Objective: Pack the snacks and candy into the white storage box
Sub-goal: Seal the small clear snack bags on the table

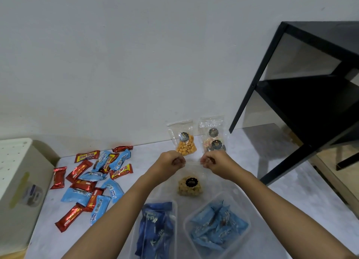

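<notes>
Progress entry, packing under way, well short of finished

Left hand (pixel 171 160) and right hand (pixel 210 160): raised side by side over the worktop (pixel 291 190), each pinched on an upper corner of a clear snack pouch (pixel 190 185) holding pale yellow pieces, the pouch top stretched between them; whether they are sealing it or just carrying it, I cannot tell

Already sorted: dark blue packets in one clear tub (pixel 155 229), light blue packets in a second clear tub (pixel 217 225), both near the front edge

Still loose: a heap of red and light blue wrapped bars (pixel 93 183) spread at the left; orange snack pouch (pixel 184 140) and a pink-and-white snack pouch (pixel 212 136) leaning on the wall behind the hands

White storage box (pixel 17 173): far left, beside the worktop; its inside is not visible from here, so what it holds cannot be told

Judgement: most items remain outside the box
</notes>
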Action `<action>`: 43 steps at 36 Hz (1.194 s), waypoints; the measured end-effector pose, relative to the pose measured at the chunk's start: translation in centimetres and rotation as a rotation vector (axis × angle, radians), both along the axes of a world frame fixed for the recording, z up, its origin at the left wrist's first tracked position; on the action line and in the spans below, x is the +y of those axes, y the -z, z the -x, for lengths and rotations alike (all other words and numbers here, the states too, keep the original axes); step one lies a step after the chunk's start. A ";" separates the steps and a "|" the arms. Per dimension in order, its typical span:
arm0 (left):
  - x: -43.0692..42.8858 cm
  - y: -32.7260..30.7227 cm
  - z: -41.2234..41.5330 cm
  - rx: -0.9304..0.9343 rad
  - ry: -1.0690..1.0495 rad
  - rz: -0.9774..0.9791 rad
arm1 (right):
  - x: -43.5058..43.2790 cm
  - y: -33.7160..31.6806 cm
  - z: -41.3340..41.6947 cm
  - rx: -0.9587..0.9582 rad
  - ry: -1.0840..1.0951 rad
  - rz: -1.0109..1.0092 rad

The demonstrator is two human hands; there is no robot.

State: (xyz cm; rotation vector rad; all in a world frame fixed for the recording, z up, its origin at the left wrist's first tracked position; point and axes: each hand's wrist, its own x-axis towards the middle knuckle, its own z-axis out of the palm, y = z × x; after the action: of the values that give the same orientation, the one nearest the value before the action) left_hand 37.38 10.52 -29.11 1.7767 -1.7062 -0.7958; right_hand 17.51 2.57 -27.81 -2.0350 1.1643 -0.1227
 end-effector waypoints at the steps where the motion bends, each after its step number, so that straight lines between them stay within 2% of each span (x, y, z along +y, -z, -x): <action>1: 0.0 0.0 0.1 -0.005 -0.002 0.006 | 0.0 0.1 0.0 0.011 -0.006 0.003; 7: -0.2 0.1 0.3 -0.050 0.028 0.033 | 0.2 0.4 -0.1 0.042 -0.018 0.050; 11: -0.2 0.1 0.4 -0.076 0.044 0.041 | 0.3 0.6 0.3 -0.013 -0.005 0.027; 16: -0.1 -0.1 0.5 -0.026 0.016 0.034 | 0.3 0.2 0.9 -0.088 0.045 0.001; 21: 0.2 -0.1 0.3 0.045 -0.020 0.013 | 0.1 0.2 1.9 -0.080 0.062 -0.001; 29: 0.4 0.2 0.8 0.008 0.007 0.048 | 0.8 0.8 1.7 -0.071 0.063 0.037; 33: 0.3 0.7 1.0 -0.016 -0.037 0.088 | 1.1 0.6 1.6 -0.099 0.101 0.088; 35: 0.4 0.8 1.3 -0.039 -0.134 0.113 | 1.2 0.5 1.6 -0.101 0.096 0.098; 39: 1.6 0.2 2.7 0.199 -0.474 0.193 | 1.4 0.7 1.6 -0.108 0.091 0.102; 41: 2.3 0.2 3.6 0.313 -0.512 0.138 | 1.4 0.8 1.5 -0.096 0.070 0.129; 43: 2.7 0.5 4.5 0.351 -0.488 0.040 | 1.4 0.8 1.5 -0.083 0.038 0.165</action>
State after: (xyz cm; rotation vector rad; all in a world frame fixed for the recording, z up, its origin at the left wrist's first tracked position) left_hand 32.91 13.17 -29.58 1.7928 -1.0000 -0.7860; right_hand 16.04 3.95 -28.63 -2.1295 1.1745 -0.3297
